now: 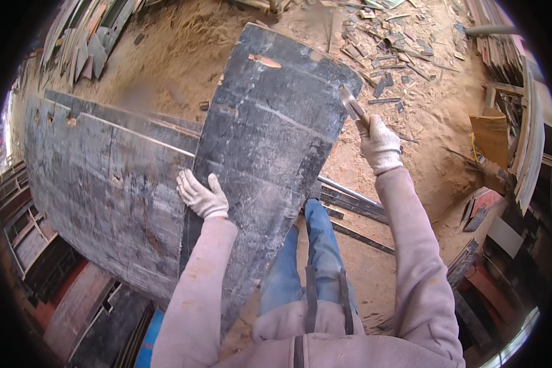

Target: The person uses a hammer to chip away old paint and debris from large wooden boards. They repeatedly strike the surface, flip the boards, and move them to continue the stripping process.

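Note:
A dark, worn board (pixel 270 116) with pale scuffs and a torn orange-brown patch lies across another large dark panel (pixel 98 178) on the left. My gloved left hand (pixel 203 195) rests near the board's left edge, its fingers stretched out and thumb apart. My gloved right hand (pixel 379 144) is closed round the handle of a hammer (pixel 351 104). The hammer's pale metal head is at the board's far right edge; whether it touches the wood I cannot tell.
Sandy ground (pixel 423 116) spreads beyond the board, with broken wood scraps (pixel 386 58) at the far right. Stacked boards (pixel 524 122) line the right side; more panels (pixel 95 52) lean at the far left. Metal bars (pixel 352 202) lie beside my legs.

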